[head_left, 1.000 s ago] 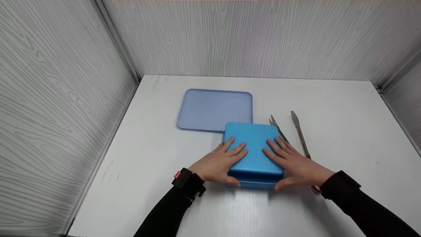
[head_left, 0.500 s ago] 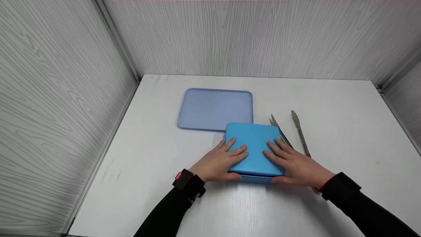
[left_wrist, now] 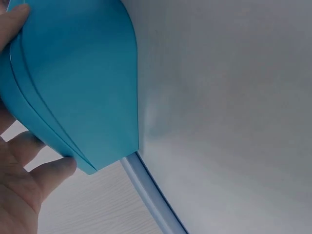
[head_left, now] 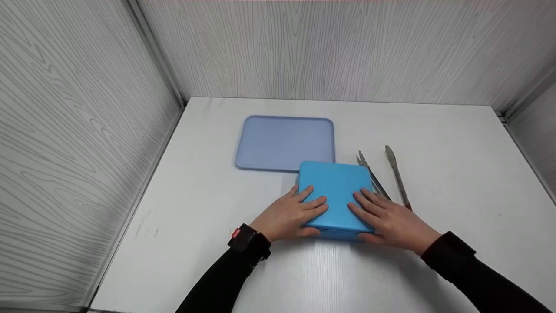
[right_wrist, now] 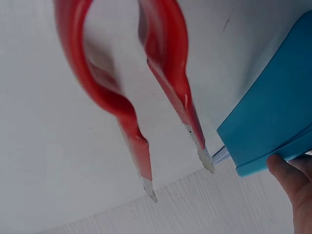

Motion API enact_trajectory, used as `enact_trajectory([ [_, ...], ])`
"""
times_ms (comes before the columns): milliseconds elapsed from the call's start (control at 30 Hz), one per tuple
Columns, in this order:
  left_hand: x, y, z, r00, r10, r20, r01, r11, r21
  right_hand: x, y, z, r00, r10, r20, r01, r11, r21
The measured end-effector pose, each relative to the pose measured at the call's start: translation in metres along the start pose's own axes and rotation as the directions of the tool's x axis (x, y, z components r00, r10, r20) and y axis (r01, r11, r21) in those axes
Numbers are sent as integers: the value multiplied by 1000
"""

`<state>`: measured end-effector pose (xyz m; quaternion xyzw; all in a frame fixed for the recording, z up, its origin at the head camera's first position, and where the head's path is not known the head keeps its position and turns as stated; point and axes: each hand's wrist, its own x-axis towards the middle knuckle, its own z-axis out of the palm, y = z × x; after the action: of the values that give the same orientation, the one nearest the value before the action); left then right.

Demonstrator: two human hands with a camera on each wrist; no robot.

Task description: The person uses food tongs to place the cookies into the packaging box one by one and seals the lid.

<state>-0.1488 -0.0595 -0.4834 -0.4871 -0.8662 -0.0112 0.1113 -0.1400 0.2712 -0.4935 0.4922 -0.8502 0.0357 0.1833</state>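
Observation:
A blue lidded box stands on the table in front of me, its lid [head_left: 333,182] down on the box's body [head_left: 339,235] with a thin seam along the front. My left hand [head_left: 289,216] lies with fingers spread over the left part of the lid, thumb at the front side. Mirroring it, my right hand [head_left: 388,219] presses the right part with straight fingers, its thumb also at the front. In the left wrist view, fingertips touch the lid's edge [left_wrist: 48,124]. The inside of the box is hidden.
Behind the box lies a flat blue-grey tray [head_left: 284,141], its near right corner overlapped by the box. To the right are metal tongs [head_left: 396,177], partly covered by my right hand; their red handles [right_wrist: 168,58] show in the right wrist view. Wood-grain panels [head_left: 304,52] enclose the table.
The lid has sunk under both hands, and the wide dark gap along the front has narrowed to a thin seam. Both thumbs moved up slightly. Tray and tongs stay put.

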Motion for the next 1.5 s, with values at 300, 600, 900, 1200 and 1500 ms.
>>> enact_trajectory([
  [300, -3, -1, 7, 999, -27, -21, 25, 998, -54, -4, -7, 6, 997, 27, -66, -23, 998, 61],
  [600, -3, -1, 13, 924, -307, 229, 376, 840, -392, -10, -11, 3, 879, 423, 222, -474, 829, 296],
  [900, 1, 2, 10, 918, -322, 230, 395, 787, -474, -8, -12, 2, 865, 433, 255, -501, 776, 383],
  [1200, 2, 4, 10, 923, -330, 197, 385, 802, -456, -14, -13, 6, 939, 340, 44, -338, 895, 291],
  [1500, 0, 6, 10, 937, -333, 107, 346, 838, -423, -12, -15, 6, 961, 206, -183, -175, 969, 174],
])
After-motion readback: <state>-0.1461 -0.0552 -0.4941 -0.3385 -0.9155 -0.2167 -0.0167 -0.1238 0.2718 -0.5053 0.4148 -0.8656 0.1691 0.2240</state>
